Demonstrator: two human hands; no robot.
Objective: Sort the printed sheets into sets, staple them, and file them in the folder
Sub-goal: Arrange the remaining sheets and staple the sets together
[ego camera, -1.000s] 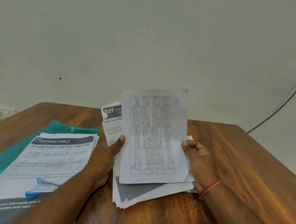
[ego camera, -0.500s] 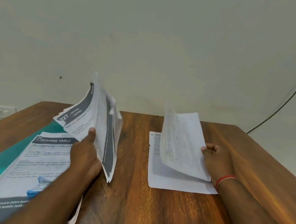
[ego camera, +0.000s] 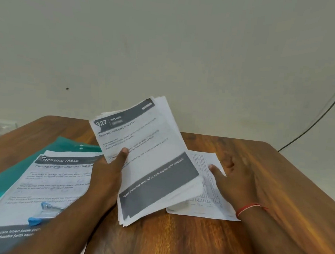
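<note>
- Gripping a thick stack of white printed sheets (ego camera: 152, 155), the left hand (ego camera: 109, 174) has its thumb laid across the top page, the one headed "327 Kitchen". The other fingers are hidden beneath. I judge this hold keeps the unsorted pages together and tilted up so the heading can be read.
- On my feed the right hand (ego camera: 234, 181) is relaxed, fingers loosely spread and holding nothing. Its thumb tip lies on a small pile of white sheets printed with a fine table (ego camera: 209, 195), flat on the wood just right of the stack. I take that pile for one set being gathered, with the hand placed to steady it or take the next page.
- Left of the left forearm lies a second pile of white sheets headed "Dressing Table" (ego camera: 59, 180), with a small blue stapler (ego camera: 43, 213) resting on it — likely parked there as a weight and within reach for fastening.
- From under that pile's far side shows the translucent green plastic folder (ego camera: 70, 145), lying flat; I cannot tell whether anything is inside it.
- Everything rests on the brown wooden table (ego camera: 277, 194). I read the job as mid-sort, with stapling and filing not yet done.
</note>
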